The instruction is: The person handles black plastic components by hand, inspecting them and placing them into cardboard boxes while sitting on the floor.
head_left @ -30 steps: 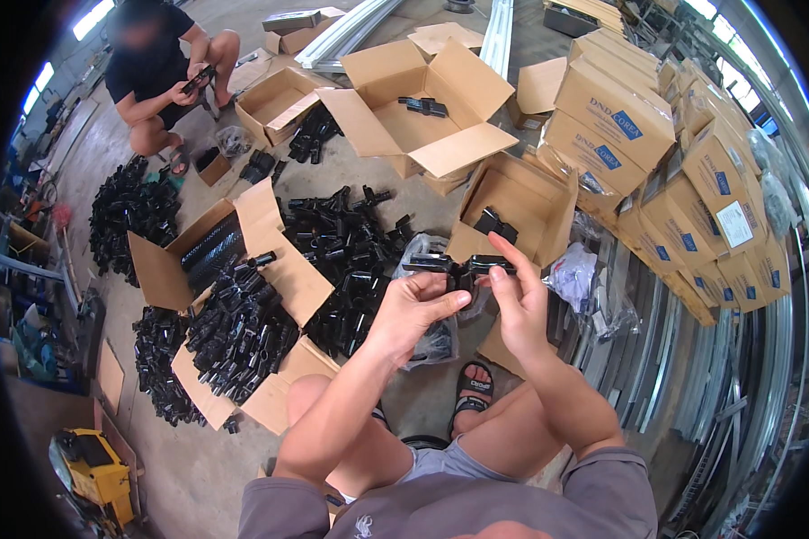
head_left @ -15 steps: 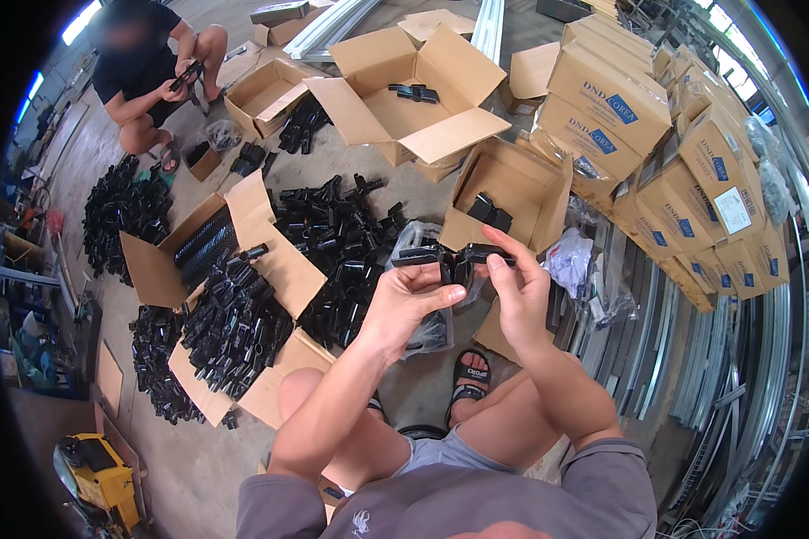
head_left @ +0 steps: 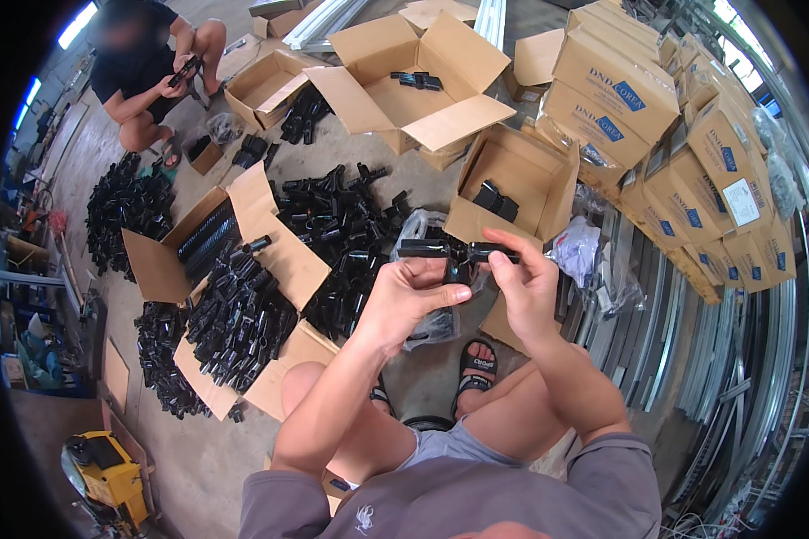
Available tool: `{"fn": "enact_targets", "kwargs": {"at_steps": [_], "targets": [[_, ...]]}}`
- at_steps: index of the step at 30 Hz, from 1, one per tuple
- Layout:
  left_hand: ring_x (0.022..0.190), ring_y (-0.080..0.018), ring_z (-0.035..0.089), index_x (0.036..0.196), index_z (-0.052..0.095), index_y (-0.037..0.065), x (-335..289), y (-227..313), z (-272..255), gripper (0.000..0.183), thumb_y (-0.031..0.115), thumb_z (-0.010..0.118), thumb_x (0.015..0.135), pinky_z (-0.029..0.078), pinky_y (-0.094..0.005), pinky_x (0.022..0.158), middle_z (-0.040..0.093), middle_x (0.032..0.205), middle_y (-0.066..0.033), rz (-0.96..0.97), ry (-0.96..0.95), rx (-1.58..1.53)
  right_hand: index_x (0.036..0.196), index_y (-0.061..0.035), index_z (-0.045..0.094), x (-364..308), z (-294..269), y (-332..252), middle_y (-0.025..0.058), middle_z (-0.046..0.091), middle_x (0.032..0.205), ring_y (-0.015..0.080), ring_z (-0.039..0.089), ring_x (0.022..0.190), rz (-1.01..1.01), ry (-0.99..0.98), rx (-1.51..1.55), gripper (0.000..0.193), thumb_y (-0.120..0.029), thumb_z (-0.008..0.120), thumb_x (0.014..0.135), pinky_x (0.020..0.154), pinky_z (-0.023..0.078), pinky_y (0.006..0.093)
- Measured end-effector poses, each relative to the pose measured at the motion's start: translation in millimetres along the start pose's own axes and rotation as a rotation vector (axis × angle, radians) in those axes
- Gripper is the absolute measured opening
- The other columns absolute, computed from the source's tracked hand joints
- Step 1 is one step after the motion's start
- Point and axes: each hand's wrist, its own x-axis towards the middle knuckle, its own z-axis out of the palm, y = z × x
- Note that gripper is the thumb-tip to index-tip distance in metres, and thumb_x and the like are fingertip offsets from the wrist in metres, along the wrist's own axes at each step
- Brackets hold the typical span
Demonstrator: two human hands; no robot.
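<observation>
Between my two hands is a glossy black bracket [head_left: 430, 248] with arms to either side and a short piece hanging from its middle. My left hand [head_left: 404, 301] is closed on its left and middle, thumb across the lower piece. Fingers and thumb of my right hand [head_left: 528, 287] pinch its right arm. Just beyond, an open cardboard box [head_left: 548, 193] holds a few black pieces [head_left: 494, 201]. To the left lies a heap of black brackets [head_left: 337, 220], beside a torn-open carton [head_left: 283, 265] spilling many similar black pieces [head_left: 243, 314].
A larger open carton [head_left: 360, 99] stands farther away with black pieces inside. Sealed cartons [head_left: 616, 90] are stacked on a pallet at right, near long metal profiles [head_left: 683, 359]. A crouching person [head_left: 139, 76] handles a black part at far left. A yellow machine [head_left: 112, 472] sits lower left.
The bracket has turned slightly in my hands, its left arm now more level. The whole view has shifted a little. Both hands keep their hold.
</observation>
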Motion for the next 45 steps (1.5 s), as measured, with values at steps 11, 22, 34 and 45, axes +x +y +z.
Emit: {"fn": "enact_targets", "kwargs": {"at_steps": [11,22,34,45], "targets": [[0.091,-0.0112,0.067,0.118,0.066,-0.004,3,-4,-8,0.042,0.006,0.081,0.08,0.053,-0.0267,0.084,0.072,0.106,-0.0101,-0.002,-0.006,-0.062,0.126,0.0074,0.058,2,4,5,0.0097,0.065,0.12,0.0094,0.063,0.096,0.047,-0.008,0.077,0.032,-0.008,0.06,0.098,0.085,0.051,0.0231],[0.084,-0.0097,0.065,0.107,0.07,-0.006,0,16,-16,0.028,-0.001,0.077,0.08,0.053,-0.0261,0.077,0.073,0.097,-0.0084,0.065,0.034,0.303,0.134,0.0014,0.053,7,7,7,0.0134,0.064,0.122,0.0139,0.064,0.102,0.094,-0.038,0.09,0.041,-0.025,0.053,0.103,0.08,0.053,0.0269],[0.093,-0.034,0.069,0.109,0.071,0.003,16,30,-87,0.039,0.013,0.076,0.072,0.053,-0.0404,0.083,0.072,0.096,-0.0199,0.231,0.437,1.301,0.114,-0.0012,0.067,44,-66,200,0.0191,0.071,0.106,0.035,0.067,0.103,0.458,-0.922,-1.236,0.038,-0.032,0.057,0.095,0.089,0.053,0.0442],[0.09,-0.0411,0.067,0.096,0.069,0.001,14,34,-77,0.029,0.01,0.073,0.069,0.053,-0.0494,0.081,0.069,0.088,-0.0236,0.231,0.469,1.32,0.095,-0.0021,0.07,75,-57,416,0.0212,0.07,0.098,0.0389,0.067,0.096,0.253,-0.293,-1.133,0.033,-0.032,0.066,0.081,0.083,0.052,0.0465]]}}
